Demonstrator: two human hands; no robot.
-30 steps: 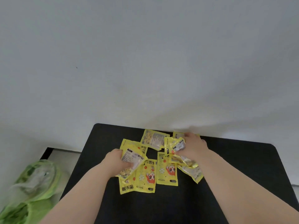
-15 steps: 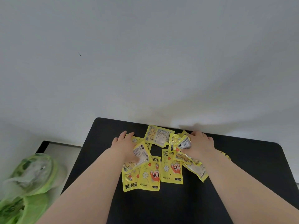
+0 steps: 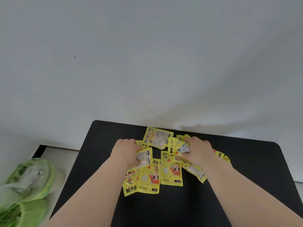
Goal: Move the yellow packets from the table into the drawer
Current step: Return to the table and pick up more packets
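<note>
Several yellow packets (image 3: 171, 170) with cartoon prints lie spread on a black table (image 3: 246, 161). My left hand (image 3: 126, 152) rests palm down at the left of the pile and holds a packet (image 3: 144, 157) under its thumb. My right hand (image 3: 199, 152) grips a crumpled bunch of packets (image 3: 180, 149) at the right of the pile. One packet (image 3: 156, 136) lies face down near the table's far edge. Two more (image 3: 142, 179) lie flat in front of my left hand. No drawer is in view.
A white wall (image 3: 147, 63) rises directly behind the table. A green and clear plastic bag (image 3: 27, 182) sits on the floor to the left of the table. Bare black tabletop extends to the right and toward me.
My left hand has reached farther forward over the left packets, fingers now laid flat. My right hand has kept its bunch and shifted slightly. The view has tilted up a little.
</note>
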